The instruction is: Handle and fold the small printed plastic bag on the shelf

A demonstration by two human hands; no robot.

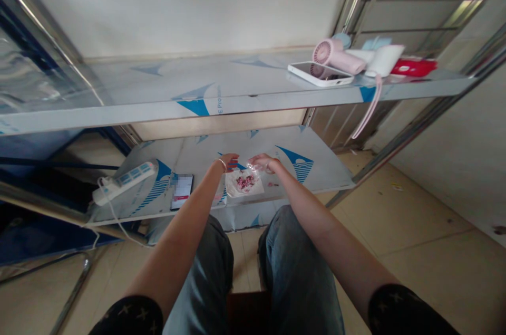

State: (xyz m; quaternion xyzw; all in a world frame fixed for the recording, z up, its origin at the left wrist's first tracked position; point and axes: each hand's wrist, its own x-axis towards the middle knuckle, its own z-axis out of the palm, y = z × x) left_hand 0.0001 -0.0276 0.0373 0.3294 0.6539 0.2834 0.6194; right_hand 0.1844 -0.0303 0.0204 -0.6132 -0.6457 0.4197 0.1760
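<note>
On the lower shelf, small dark-red pieces lie on one pale sheet. We seem to be mid-handling, left hand and right hand just beyond them, fingers reaching inward (blurred, so we cannot tell whether either grips). Picking among such bits would call for a light pinch. We count one phone and one power strip leftward; the pieces defy counting.

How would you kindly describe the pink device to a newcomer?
Find the upper metal shelf, then the white-edged phone near its right end. Just behind the phone is the pink device. Its round, slotted pink end sets it apart from the red item further right.
</note>
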